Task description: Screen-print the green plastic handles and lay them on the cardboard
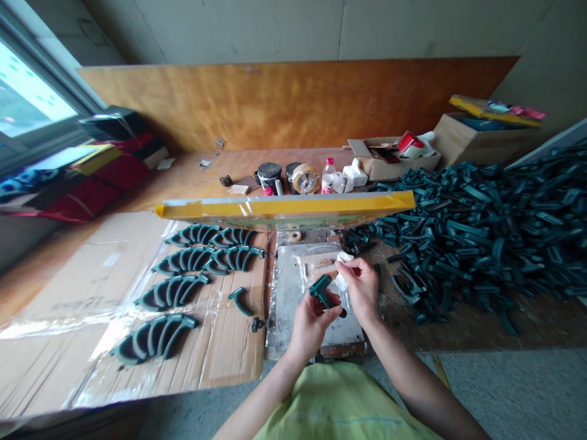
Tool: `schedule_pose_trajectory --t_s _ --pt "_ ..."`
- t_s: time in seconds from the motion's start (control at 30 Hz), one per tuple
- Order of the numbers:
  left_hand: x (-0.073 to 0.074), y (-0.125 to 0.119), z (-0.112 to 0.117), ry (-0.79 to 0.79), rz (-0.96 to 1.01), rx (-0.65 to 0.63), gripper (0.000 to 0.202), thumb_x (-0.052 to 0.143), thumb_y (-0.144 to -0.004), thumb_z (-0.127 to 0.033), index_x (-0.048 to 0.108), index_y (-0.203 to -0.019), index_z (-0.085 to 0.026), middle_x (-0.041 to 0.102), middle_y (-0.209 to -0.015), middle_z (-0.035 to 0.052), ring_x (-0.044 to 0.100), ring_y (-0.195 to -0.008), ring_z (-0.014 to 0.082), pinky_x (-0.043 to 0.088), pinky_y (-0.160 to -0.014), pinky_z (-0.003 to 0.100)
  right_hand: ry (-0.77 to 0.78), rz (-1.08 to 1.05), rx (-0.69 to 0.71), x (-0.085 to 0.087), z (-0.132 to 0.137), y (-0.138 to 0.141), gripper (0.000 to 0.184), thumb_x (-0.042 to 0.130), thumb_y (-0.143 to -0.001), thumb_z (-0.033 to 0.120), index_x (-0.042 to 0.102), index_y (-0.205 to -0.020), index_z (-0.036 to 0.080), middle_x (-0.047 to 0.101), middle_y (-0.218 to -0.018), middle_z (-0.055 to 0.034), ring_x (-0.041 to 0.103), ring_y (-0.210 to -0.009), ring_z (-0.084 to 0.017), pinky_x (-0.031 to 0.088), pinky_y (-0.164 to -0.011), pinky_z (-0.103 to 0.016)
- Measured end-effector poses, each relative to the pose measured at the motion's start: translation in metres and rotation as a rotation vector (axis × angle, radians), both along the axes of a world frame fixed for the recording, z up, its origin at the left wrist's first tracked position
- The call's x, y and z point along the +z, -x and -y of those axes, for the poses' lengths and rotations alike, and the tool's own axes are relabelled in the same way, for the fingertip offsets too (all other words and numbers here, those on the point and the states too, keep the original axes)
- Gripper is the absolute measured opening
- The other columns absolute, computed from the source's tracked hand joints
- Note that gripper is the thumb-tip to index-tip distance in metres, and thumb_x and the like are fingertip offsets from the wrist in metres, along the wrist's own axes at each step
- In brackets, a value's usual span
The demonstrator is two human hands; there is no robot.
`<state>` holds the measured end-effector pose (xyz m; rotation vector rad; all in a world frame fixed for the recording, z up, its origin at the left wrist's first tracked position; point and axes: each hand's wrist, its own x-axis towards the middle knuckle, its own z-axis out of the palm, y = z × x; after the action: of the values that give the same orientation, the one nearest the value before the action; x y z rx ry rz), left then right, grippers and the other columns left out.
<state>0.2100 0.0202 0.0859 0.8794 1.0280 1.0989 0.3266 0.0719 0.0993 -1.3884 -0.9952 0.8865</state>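
Left hand (314, 318) gripping one green handle (321, 286), fingers wrapped round its lower part, wide end pointing up and away from the wearer. Right hand (364, 287) pinching a white wad (340, 283) between thumb and fingers, just right of the handle; can't tell if it's cloth or paper, or if the two touch. Both hands over a grey board (287, 281) in front of the wearer. Left of the board: cardboard sheet (92, 287) on the tabletop (178, 186), carrying rows of similar green pieces (186, 287) nested side by side. One loose piece (241, 300) lies nearer the board, small black knob (257, 324) just below it at the sheet's edge. Right of the board: big heap (504, 232) of green pieces, spilling toward the board. Yellow strip (284, 208) runs across beyond the board. Behind it: black tub (269, 174), tape roll (302, 177), red-capped bottle (328, 176), open cardboard box (403, 166) further right. Small ring (296, 235) near the board's far edge. Wooden panel (284, 104) stands along the back
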Motion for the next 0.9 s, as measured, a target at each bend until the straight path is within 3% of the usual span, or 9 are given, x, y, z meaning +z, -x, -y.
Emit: schedule_pose_trajectory --t_s 0.13,0.27,0.47,0.67,0.8,0.9 --pt "0.002 -0.006 -0.002 0.000 0.021 0.016 0.030 0.077 -0.069 -0.023 0.058 -0.091 -0.016 0.069 -0.087 0.0038 0.064 -0.081 0.0182 0.050 -0.074 0.027 -0.272 0.259 0.158 0.015 0.019 0.004 0.013 0.069 -0.081 0.028 0.062 -0.073 0.020 0.062 -0.086 -0.0021 0.062 -0.083 -0.017 0.049 -0.074 -0.028" --pt "0.002 -0.010 -0.001 -0.034 -0.073 0.054 0.026 0.073 -0.070 -0.019 0.057 -0.090 -0.016 0.067 -0.083 0.0027 0.063 -0.077 0.0176 0.047 -0.067 0.024 -0.387 0.404 0.215 0.015 0.023 0.009 0.011 0.065 -0.085 0.021 0.061 -0.076 0.022 0.060 -0.083 -0.0015 0.062 -0.081 -0.016 0.050 -0.073 -0.027" --pt "0.005 -0.018 0.000 -0.024 0.026 0.037 0.029 0.076 -0.072 -0.025 0.059 -0.093 -0.017 0.069 -0.088 0.0032 0.063 -0.080 0.0167 0.049 -0.074 0.026 -0.353 0.433 0.055 0.011 0.007 -0.010 0.013 0.065 -0.086 0.023 0.059 -0.074 0.021 0.059 -0.079 0.0000 0.060 -0.075 -0.015 0.049 -0.068 -0.027" --pt "0.007 -0.025 -0.002 -0.029 -0.007 0.079 0.032 0.080 -0.067 -0.022 0.059 -0.091 -0.017 0.068 -0.085 0.0019 0.062 -0.079 0.0168 0.047 -0.070 0.024 -0.443 0.446 0.151 0.013 0.013 -0.005 0.011 0.066 -0.085 0.023 0.062 -0.076 0.022 0.061 -0.082 -0.0006 0.062 -0.080 -0.015 0.050 -0.072 -0.026" --pt "0.012 -0.027 0.002 -0.003 0.122 -0.046 0.031 0.079 -0.070 -0.026 0.061 -0.092 -0.016 0.069 -0.087 0.0042 0.064 -0.080 0.0178 0.051 -0.076 0.030 -0.360 0.449 0.059 -0.002 -0.012 -0.023 0.018 0.066 -0.084 0.028 0.060 -0.068 0.021 0.059 -0.075 0.0002 0.059 -0.072 -0.015 0.048 -0.068 -0.028" --pt "0.016 -0.029 0.001 0.075 0.214 -0.055 0.036 0.083 -0.066 -0.026 0.062 -0.093 -0.016 0.069 -0.089 0.0049 0.067 -0.084 0.0203 0.052 -0.078 0.033 -0.251 0.398 -0.001 -0.023 -0.033 -0.052 0.025 0.067 -0.081 0.038 0.059 -0.065 0.020 0.058 -0.072 0.0001 0.057 -0.067 -0.015 0.047 -0.067 -0.029"
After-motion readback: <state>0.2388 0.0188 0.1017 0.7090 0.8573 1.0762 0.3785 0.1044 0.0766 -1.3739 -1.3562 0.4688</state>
